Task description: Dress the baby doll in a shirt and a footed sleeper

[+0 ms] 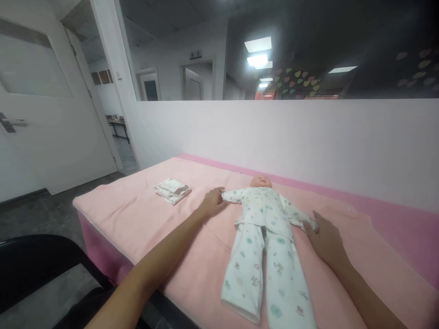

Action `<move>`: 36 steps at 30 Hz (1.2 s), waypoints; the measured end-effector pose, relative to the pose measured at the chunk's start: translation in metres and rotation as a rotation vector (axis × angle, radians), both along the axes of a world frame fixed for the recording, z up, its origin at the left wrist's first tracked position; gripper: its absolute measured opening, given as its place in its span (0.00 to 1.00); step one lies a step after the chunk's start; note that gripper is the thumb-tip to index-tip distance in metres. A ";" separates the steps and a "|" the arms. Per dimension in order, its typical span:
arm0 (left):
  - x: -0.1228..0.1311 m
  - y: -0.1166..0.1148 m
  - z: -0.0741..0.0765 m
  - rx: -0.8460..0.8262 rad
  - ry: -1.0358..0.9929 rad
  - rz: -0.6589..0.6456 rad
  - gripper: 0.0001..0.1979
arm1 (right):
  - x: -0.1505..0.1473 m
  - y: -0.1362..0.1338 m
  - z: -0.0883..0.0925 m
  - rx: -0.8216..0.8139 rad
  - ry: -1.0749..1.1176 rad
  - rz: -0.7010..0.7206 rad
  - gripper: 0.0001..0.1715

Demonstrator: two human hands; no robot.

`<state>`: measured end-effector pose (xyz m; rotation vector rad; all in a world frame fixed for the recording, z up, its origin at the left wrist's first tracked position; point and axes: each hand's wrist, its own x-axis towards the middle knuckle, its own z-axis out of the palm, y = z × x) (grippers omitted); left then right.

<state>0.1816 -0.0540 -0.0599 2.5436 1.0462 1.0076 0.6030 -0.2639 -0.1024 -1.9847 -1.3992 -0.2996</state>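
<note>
A baby doll [261, 182] lies on its back on a pink sheet [137, 214], dressed in white patterned pyjamas [264, 237]. My left hand [211, 202] is closed on the end of the doll's sleeve at the left. My right hand [325, 237] lies at the other sleeve's cuff, fingers pinched on it. The trouser legs stretch toward me.
A small folded white cloth [172, 189] lies on the sheet to the left of the doll. A pink wall with a window stands behind the bed. A white door [44, 114] is at the left and a black chair [30, 265] at the lower left.
</note>
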 end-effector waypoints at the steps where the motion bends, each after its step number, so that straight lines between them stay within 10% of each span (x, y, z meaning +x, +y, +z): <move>1: 0.000 0.001 0.000 -0.017 -0.010 0.016 0.33 | 0.002 0.000 0.001 -0.019 0.008 -0.005 0.42; 14: 0.000 0.008 0.003 0.030 -0.094 -0.038 0.14 | 0.010 -0.006 0.008 -0.082 0.102 -0.019 0.28; 36: 0.001 0.005 0.007 -0.054 -0.051 0.042 0.22 | 0.007 -0.016 0.010 -0.077 0.203 -0.279 0.23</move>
